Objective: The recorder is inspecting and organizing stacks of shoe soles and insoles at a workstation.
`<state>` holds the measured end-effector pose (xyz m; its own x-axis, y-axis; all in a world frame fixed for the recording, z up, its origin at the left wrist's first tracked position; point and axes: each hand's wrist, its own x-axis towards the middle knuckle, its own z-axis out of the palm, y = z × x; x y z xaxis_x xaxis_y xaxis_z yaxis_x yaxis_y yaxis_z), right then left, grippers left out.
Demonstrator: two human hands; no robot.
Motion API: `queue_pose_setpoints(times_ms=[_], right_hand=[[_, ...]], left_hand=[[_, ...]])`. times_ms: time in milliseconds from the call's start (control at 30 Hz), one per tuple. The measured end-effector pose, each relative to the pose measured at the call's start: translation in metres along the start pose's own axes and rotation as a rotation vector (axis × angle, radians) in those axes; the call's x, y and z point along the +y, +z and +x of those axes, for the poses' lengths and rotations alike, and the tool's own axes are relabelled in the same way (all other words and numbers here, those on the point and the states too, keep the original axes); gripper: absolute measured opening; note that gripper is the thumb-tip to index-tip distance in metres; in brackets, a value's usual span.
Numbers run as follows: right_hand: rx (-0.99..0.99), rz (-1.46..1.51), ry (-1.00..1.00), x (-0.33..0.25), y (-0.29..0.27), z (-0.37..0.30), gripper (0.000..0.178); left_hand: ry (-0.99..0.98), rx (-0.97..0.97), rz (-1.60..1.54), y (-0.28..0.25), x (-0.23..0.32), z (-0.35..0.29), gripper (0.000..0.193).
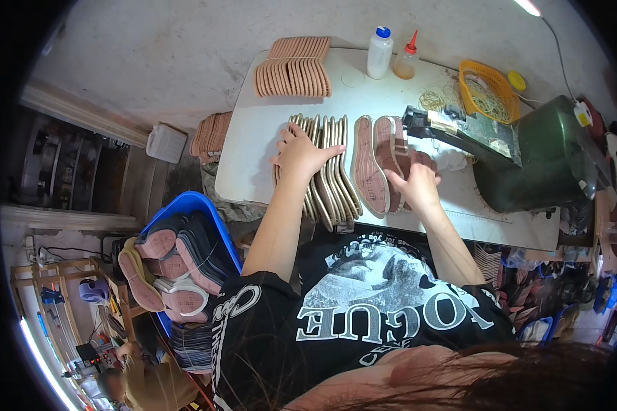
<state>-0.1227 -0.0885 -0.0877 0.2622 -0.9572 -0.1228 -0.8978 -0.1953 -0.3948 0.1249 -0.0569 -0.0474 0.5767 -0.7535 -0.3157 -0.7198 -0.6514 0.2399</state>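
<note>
A row of insoles [328, 185] with gold-coloured edges stands packed on edge on the white table. My left hand [301, 154] lies over its upper part with fingers and thumb spread wide, touching the edges. Just right of the row, several pinkish patterned insoles [370, 171] lie flat and overlap, with pale rims. My right hand [418, 183] is over the right side of these, its thumb apart from its fingers. The fingertips are in shadow, and whether they touch the insole below is hard to see.
Tan insoles [293, 72] are bundled at the table's back left. Behind stand a white bottle [380, 55] and a red-tipped glue bottle [405, 60]. A dark green sewing-type machine [528, 157] and a yellow basket [488, 89] occupy the right. A blue crate [216, 222] holds more insoles, lower left.
</note>
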Motion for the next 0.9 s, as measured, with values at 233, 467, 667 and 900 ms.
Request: queue_pose_setpoints(times_ms=[233,467,667,900], right_hand=[[-0.11,0.516,-0.317,-0.045,0.005,-0.015,0.066],[-0.441,0.963,-0.022,-0.032,0.034,0.019,0.077],[-0.349,0.7,-0.106,-0.066,0.03,0.015,0.053],[0.063,0.947,-0.337,-0.071,0.011,-0.017,0.04]], left_hand=[[0.035,0.12,0.006,0.009,-0.006,0.007,0.119],[0.354,-0.197,-0.484,-0.001,-0.083,0.051,0.102],[0.274,-0.318,-1.12,0.018,-0.08,0.021,0.078],[0.594,0.085,-1.135,0.007,-0.068,-0.028,0.093]])
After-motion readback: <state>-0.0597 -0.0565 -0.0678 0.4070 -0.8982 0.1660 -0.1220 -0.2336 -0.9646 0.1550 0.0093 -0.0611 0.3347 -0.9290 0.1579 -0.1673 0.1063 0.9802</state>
